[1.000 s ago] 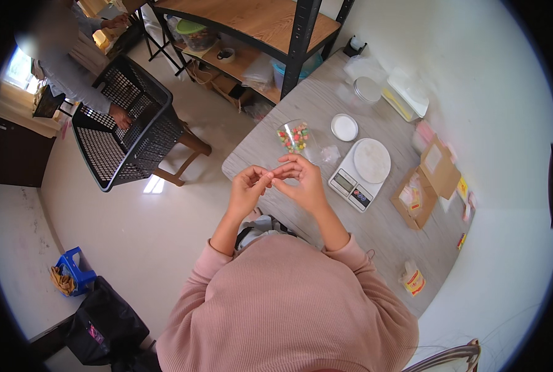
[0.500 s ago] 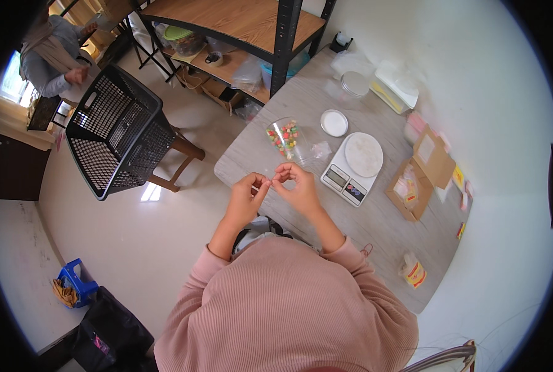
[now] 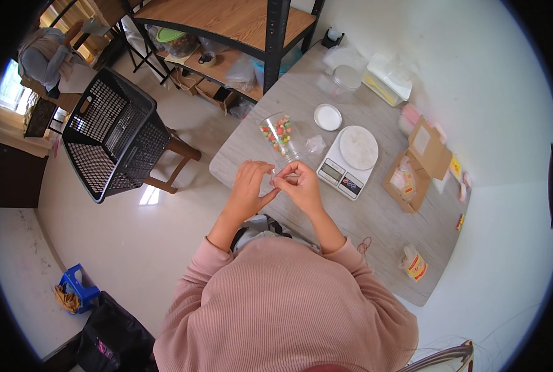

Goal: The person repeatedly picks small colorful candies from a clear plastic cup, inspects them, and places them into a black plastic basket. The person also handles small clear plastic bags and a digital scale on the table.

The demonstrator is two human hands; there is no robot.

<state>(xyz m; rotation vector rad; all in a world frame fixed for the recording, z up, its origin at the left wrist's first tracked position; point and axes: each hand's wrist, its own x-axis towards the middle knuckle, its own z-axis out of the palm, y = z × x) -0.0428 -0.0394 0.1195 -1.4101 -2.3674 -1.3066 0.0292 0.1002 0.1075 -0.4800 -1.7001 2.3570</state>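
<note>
My left hand [image 3: 249,187] is at the near edge of the table, its thumb spread from curved fingers whose tips reach my right hand. Thumb and fingers of my right hand [image 3: 300,187] are pinched together on something small and see-through that I cannot make out. Just beyond them a clear jar [image 3: 276,131] lies on its side, with small colourful pieces inside. A crumpled clear plastic piece [image 3: 315,144] is beside the jar's mouth. To the right stands a white kitchen scale [image 3: 345,164], and a round white lid [image 3: 328,116] lies behind it.
An open cardboard box [image 3: 407,183] with packets sits at the right. Nearer are a small packet [image 3: 415,265] and red rubber bands [image 3: 364,245]. At the back are another clear jar [image 3: 346,80] and a plastic tub [image 3: 385,84]. A black crate [image 3: 112,136] and a person [image 3: 47,56] are at the left.
My left thumb has parted from its fingers, which were pinched before. My right hand stays pinched. The view has shifted slightly, and the person at far left has moved an arm.
</note>
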